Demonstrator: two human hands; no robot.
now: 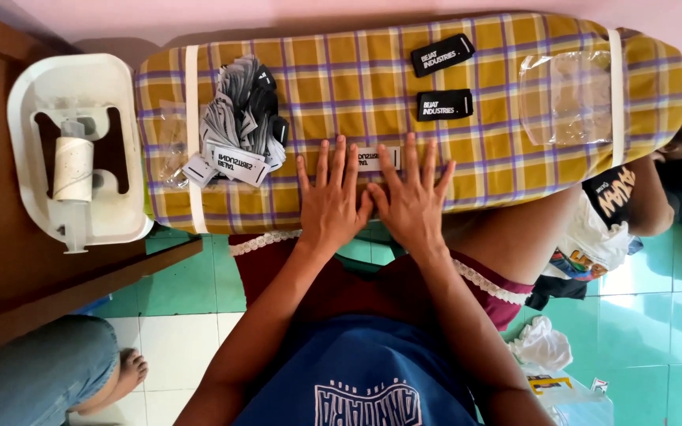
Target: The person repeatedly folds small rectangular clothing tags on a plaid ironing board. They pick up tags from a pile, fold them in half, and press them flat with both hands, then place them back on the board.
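Mustard-yellow checked cloth with purple lines covered the long padded ironing board (404, 87) that lay across the person's lap, and both hands were spread flat on its near edge. The left hand (330, 201) and the right hand (414, 203) lay side by side, thumbs nearly touching, fingers splayed wide and gripping nothing; they pressed palms-down over a small white woven label with dark lettering (372, 158), of which only a strip showed between the fingers.

Pressing a label flat seemed to be the step in hand, and it looked best done with even weight through both palms, so the strip would not creep or crease on the cloth. Keeping the fingers spread, as they were, appeared to hold its ends down too.

Left of the hands sat a loose heap of grey, black and white labels (240, 118), just beside a white elastic band (192, 118) that crossed the board. Two black rectangular labels with white lettering (444, 79) lay apart farther up the cloth, and a clear plastic bag (566, 96) rested near the board's right end. A white plastic iron rest (29, 102) stood on the brown wooden table (1, 268) at the left.
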